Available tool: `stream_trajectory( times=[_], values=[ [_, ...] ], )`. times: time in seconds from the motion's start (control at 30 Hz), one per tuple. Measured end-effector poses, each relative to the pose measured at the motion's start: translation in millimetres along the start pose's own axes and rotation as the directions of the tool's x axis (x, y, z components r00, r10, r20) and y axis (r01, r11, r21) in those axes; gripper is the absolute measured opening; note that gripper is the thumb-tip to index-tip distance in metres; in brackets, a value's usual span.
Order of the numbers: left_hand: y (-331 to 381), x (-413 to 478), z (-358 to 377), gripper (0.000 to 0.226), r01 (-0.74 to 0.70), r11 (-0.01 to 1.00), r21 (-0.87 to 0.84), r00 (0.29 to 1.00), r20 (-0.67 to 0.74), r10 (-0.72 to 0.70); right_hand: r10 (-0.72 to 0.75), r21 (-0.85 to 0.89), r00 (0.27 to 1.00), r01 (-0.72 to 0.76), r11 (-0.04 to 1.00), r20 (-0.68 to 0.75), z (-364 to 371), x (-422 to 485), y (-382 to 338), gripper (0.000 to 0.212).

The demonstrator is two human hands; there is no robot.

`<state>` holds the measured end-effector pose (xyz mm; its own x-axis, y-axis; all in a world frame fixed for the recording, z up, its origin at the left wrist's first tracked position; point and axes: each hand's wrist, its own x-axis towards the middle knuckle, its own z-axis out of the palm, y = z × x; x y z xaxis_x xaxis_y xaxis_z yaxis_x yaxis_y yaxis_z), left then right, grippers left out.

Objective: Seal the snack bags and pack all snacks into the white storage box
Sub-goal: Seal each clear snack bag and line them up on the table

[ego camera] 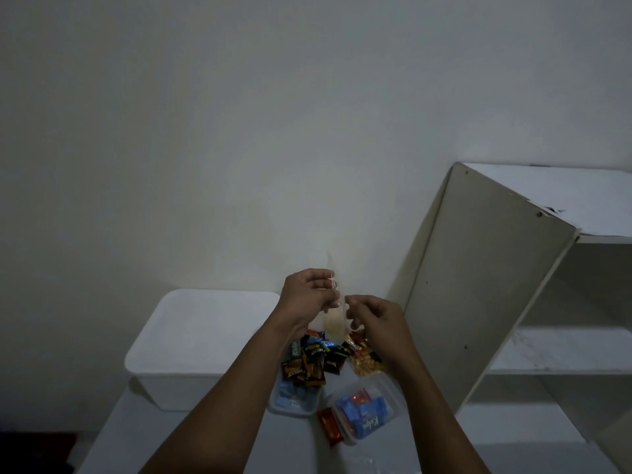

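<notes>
Against a dim white wall point(239, 131), you hold the clear snack bag point(333, 323) above the snack pile point(314, 364) on the worktop point(171, 436). Your left hand point(306, 295) pinches its top and your right hand point(376, 319) pinches its side. Press evenly along the mouth; the lidded white storage box point(191, 336) sits left.

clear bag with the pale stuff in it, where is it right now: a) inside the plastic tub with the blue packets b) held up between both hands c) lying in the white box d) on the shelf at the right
b: the clear bag hangs in the air above the loose snack packets, with the left hand pinching its top and the right hand pinching its edge.
</notes>
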<state>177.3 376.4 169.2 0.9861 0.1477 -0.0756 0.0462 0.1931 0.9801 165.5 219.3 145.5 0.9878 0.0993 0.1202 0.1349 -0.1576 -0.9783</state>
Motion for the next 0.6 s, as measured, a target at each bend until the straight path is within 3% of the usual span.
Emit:
stream_trajectory(
  times=[0.07, 0.17, 0.2, 0.37, 0.47, 0.53, 0.6],
  values=[
    [5, -2, 2, 0.031, 0.013, 0.997, -0.074, 1.0, -0.003, -0.013, -0.007, -0.036, 0.999, 0.008, 0.999, 0.046, 1, -8, 9, 0.029],
    [14, -4, 6, 0.028, 0.046, 0.973, -0.228, 0.999, 0.004, -0.047, 0.004, -0.235, 0.994, 0.022, 0.972, 0.108, 10, -14, 31, 0.075],
    [16, -5, 9, 0.028, 0.064, 0.952, -0.3, 0.998, 0.005, -0.065, -0.004, -0.278, 0.994, 0.034, 0.96, 0.109, 14, -13, 40, 0.076],
    [16, -14, 12, 0.026, 0.092, 0.871, -0.482, 0.991, -0.044, -0.129, -0.052, -0.278, 0.997, 0.035, 0.96, -0.052, 23, -21, 51, 0.028],
    [5, -20, 2, 0.026, 0.04, 0.937, -0.348, 0.986, -0.136, -0.093, -0.002, -0.168, 0.996, -0.013, 0.986, -0.092, 18, -31, 53, 0.013],
    [-9, -24, -8, 0.028, 0.002, 0.993, -0.119, 0.966, -0.258, -0.033, 0.057, -0.094, 0.995, -0.065, 0.993, -0.082, 8, -35, 55, 0.017],
    [-28, -32, -17, 0.038, 0.036, 0.999, 0.005, 0.955, -0.294, -0.033, 0.108, 0.025, 0.993, -0.107, 0.994, -0.049, -1, -41, 55, 0.021]
  ],
)
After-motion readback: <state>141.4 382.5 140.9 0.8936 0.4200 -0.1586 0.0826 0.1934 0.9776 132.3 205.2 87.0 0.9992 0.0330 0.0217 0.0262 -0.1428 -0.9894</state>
